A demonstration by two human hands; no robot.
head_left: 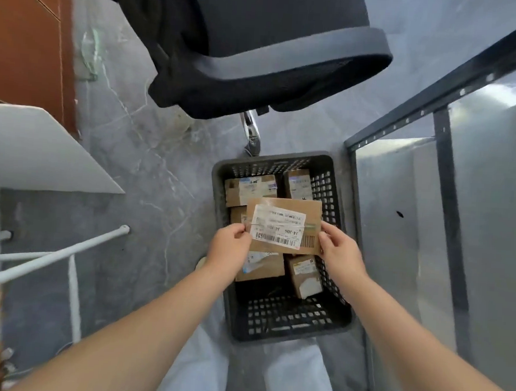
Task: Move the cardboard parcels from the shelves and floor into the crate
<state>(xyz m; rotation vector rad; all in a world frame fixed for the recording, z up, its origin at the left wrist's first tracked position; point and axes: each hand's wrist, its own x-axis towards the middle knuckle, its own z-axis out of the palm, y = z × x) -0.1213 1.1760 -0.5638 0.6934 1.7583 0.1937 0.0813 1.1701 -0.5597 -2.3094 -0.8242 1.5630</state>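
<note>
a flat cardboard parcel (283,225) with a white barcode label is held level above the crate (276,320), gripped at its two short edges: the left hand (228,248) has thumb and fingers pressed onto the left edge, the right hand (339,250) onto the right edge. the crate is dark perforated plastic, rectangular, set on a grey marbled floor (149,170). at least five brown labelled parcels lie inside it, below the held one.

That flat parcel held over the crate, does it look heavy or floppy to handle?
Probably light: the left hand and right hand hold the parcel by fingertips only at its side edges. Likely stiff: it stays flat, unsupported in the middle. Its taped label looks glossy, so perhaps a little slippery.
</note>
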